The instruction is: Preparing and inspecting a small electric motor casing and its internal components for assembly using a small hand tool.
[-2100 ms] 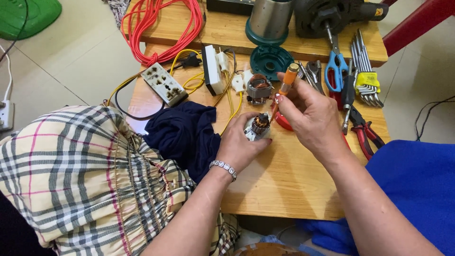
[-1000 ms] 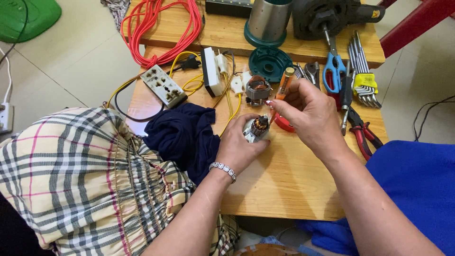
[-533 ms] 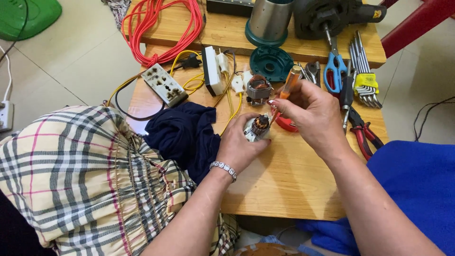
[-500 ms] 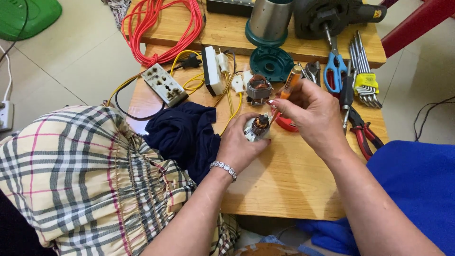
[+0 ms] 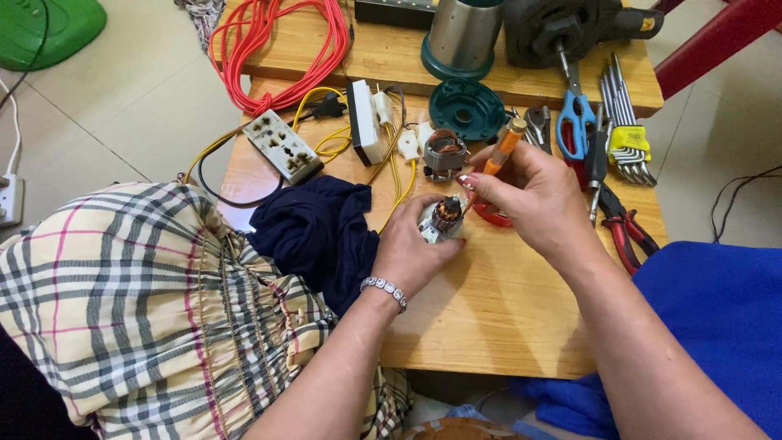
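Hands work just right of the dark blue cloth (image 5: 318,236): our left hand (image 5: 411,248) is clamped on the small motor rotor (image 5: 444,218), our right hand (image 5: 533,200) pinched around the orange screwdriver (image 5: 498,159). We should brace the rotor firmly and keep the tip steady.

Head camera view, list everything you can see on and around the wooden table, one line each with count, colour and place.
Wooden table: one, light brown, centre.
Motor rotor: one, copper and silver, in the left hand.
Screwdriver: one, orange handle, in the right hand.
Motor stator: one, grey with copper windings, behind the rotor.
Dark cloth: one, navy, left of the hands.
Power strip: one, off-white, table's left side.
Red cable: one coil, back left.
Round cap: one, teal, back centre.
Scissors: one, blue handles, back right.
Hex keys: one set, silver in a yellow holder, right.
Pliers: one, red handles, right edge.
Left hand: wears a silver bracelet.
Right hand: above the rotor.
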